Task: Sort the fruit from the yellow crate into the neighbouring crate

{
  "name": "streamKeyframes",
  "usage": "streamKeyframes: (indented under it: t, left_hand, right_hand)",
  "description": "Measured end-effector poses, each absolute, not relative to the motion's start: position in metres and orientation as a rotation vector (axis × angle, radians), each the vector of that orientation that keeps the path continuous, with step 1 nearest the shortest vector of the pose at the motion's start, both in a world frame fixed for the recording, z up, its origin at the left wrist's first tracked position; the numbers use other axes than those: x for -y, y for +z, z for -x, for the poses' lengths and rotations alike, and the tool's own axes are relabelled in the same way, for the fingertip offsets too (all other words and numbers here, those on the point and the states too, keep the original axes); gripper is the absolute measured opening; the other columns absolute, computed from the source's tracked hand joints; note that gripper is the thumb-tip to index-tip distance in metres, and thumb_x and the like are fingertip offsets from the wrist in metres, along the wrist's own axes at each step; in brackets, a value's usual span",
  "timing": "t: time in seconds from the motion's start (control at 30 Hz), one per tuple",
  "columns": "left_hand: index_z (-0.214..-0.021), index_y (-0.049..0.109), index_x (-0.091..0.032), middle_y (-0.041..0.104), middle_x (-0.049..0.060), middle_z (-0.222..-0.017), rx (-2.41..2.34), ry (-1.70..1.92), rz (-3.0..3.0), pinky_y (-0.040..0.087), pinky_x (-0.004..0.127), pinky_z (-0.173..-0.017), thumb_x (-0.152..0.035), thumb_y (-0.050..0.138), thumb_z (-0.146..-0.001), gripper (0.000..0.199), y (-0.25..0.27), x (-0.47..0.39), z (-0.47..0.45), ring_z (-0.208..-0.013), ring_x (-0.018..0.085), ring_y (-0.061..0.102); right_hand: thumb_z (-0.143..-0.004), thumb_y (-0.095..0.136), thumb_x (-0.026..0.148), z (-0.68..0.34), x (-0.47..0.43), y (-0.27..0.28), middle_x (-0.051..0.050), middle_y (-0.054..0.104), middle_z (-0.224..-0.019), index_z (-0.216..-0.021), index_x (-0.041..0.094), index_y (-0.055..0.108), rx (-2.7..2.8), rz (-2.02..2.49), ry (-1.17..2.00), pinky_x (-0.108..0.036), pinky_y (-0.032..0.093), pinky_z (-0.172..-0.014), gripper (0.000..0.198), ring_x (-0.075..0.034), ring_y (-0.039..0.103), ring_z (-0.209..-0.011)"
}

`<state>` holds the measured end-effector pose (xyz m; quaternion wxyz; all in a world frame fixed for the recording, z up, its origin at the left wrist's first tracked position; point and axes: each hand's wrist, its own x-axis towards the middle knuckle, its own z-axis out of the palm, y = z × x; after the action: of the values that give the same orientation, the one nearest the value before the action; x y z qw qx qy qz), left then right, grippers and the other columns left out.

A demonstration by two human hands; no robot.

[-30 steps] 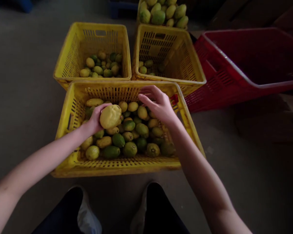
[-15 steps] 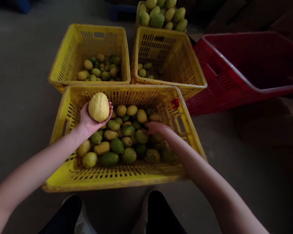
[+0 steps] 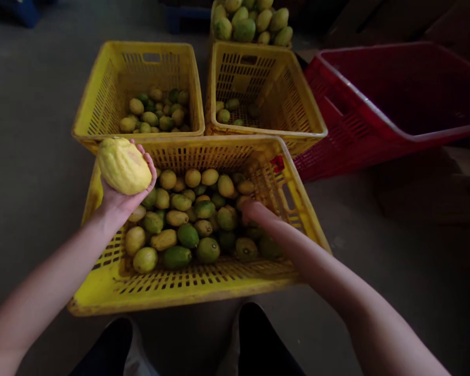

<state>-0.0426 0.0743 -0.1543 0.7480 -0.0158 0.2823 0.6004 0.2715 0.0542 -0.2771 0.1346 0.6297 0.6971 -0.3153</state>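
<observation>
A big pale-yellow lemon-like fruit [image 3: 124,166] with bumpy, ribbed skin rests in my left hand [image 3: 119,198]. The fingers curl round its far right side, over the left wall of the near yellow crate [image 3: 203,298]. Inside that crate, my right hand [image 3: 254,210] reaches down among many smaller green and yellow lemon-like fruits [image 3: 207,249]. Its fingers look curled beside a yellowish fruit [image 3: 242,201]. Their tips are hidden in shadow, so what they hold is unclear.
Behind stand a left yellow crate [image 3: 78,117] and a right yellow crate [image 3: 321,122], both holding some fruits. Farther back, a crate is heaped with larger fruits [image 3: 245,30]. A red crate [image 3: 360,99] stands at the right. My feet are against the near crate's front.
My left hand has moved left and slightly up with the yellow fruit, which has turned on its side. My right hand has shifted slightly right and down among the fruits.
</observation>
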Motion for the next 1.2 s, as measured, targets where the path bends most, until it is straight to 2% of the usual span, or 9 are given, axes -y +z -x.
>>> streamKeyframes:
  t: [0.1,0.2,0.27,0.37,0.43,0.57,0.73,0.93,1.2]
  left_hand:
    - [-0.11,0.066,-0.024,0.076,0.003,-0.088,-0.621,1.326,0.113,0.061,0.031,-0.068,-0.042,0.033,-0.099,0.039,-0.157,-0.079,0.045,-0.079,0.02,0.073]
    - [-0.111,0.066,-0.02,0.076,0.006,-0.089,-0.582,1.305,0.239,0.062,0.034,-0.067,-0.042,0.029,-0.099,0.045,-0.16,-0.082,0.042,-0.079,0.021,0.074]
    - [-0.114,0.066,-0.017,0.075,0.008,-0.088,-0.572,1.281,0.272,0.062,0.035,-0.067,-0.039,0.03,-0.098,0.045,-0.161,-0.082,0.039,-0.078,0.022,0.074]
    - [-0.115,0.066,-0.016,0.074,0.01,-0.088,-0.583,1.226,0.202,0.062,0.035,-0.065,-0.036,0.036,-0.094,0.042,-0.162,-0.08,0.036,-0.077,0.023,0.073]
    - [-0.112,0.067,-0.016,0.074,0.01,-0.087,-0.603,1.179,0.109,0.06,0.034,-0.064,-0.036,0.04,-0.091,0.04,-0.162,-0.077,0.034,-0.075,0.023,0.072]
    - [-0.101,0.07,-0.014,0.072,0.009,-0.077,-0.673,1.081,-0.08,0.057,0.034,-0.06,-0.034,0.047,-0.084,0.035,-0.165,-0.074,0.031,-0.066,0.023,0.07]
    - [-0.082,0.072,-0.011,0.071,0.01,-0.069,-0.762,0.962,-0.217,0.055,0.032,-0.06,-0.028,0.052,-0.076,0.027,-0.167,-0.075,0.025,-0.062,0.022,0.068]
    - [-0.067,0.077,-0.01,0.072,0.01,-0.066,-0.84,0.968,-0.635,0.053,0.029,-0.064,-0.027,0.052,-0.072,0.03,-0.161,-0.07,0.031,-0.062,0.02,0.066]
    - [-0.067,0.08,-0.01,0.074,0.013,-0.072,-0.802,0.982,-1.055,0.051,0.03,-0.075,-0.027,0.056,-0.074,0.031,-0.162,-0.065,0.043,-0.073,0.024,0.067]
  right_hand:
    - [-0.049,0.086,0.014,-0.27,-0.063,-0.243,-0.012,0.071,-0.072,-0.072,0.013,0.072,-2.004,-1.722,-0.902,-0.043,0.055,-0.076,0.026,-0.034,0.07,-0.082]
    - [-0.07,0.077,0.039,-0.264,-0.072,-0.188,-0.01,0.074,-0.093,-0.108,0.014,0.07,-2.226,-1.67,-1.02,-0.036,0.054,-0.078,0.046,-0.026,0.068,-0.086]
    - [-0.072,0.072,0.05,-0.252,-0.072,-0.158,-0.008,0.073,-0.101,-0.119,0.016,0.064,-2.47,-1.681,-1.463,-0.036,0.054,-0.081,0.058,-0.026,0.067,-0.091]
    - [-0.069,0.071,0.052,-0.223,-0.065,-0.143,-0.008,0.07,-0.114,-0.119,0.021,0.061,-2.589,-1.765,-2.164,-0.038,0.054,-0.087,0.06,-0.027,0.067,-0.102]
    - [-0.071,0.067,0.052,-0.202,-0.058,-0.152,-0.009,0.068,-0.12,-0.118,0.025,0.057,-2.559,-1.962,-2.425,-0.039,0.055,-0.088,0.056,-0.028,0.066,-0.105]
    - [-0.067,0.066,0.051,-0.18,-0.045,-0.184,-0.008,0.07,-0.11,-0.115,0.03,0.045,-2.267,-2.283,-2.61,-0.041,0.057,-0.083,0.058,-0.029,0.069,-0.096]
    - [-0.062,0.073,0.048,-0.177,-0.034,-0.193,-0.009,0.07,-0.114,-0.113,0.029,0.048,-2.133,-2.09,-2.872,-0.045,0.054,-0.093,0.06,-0.03,0.07,-0.098]
    - [-0.056,0.089,0.043,-0.166,-0.026,-0.191,-0.006,0.07,-0.12,-0.117,0.028,0.062,-2.461,-1.879,-2.73,-0.042,0.055,-0.095,0.068,-0.029,0.066,-0.11]
    - [-0.076,0.082,0.034,-0.162,-0.017,-0.194,-0.007,0.072,-0.124,-0.126,0.031,0.067,-3.337,-1.81,-1.453,-0.05,0.05,-0.102,0.052,-0.03,0.065,-0.113]
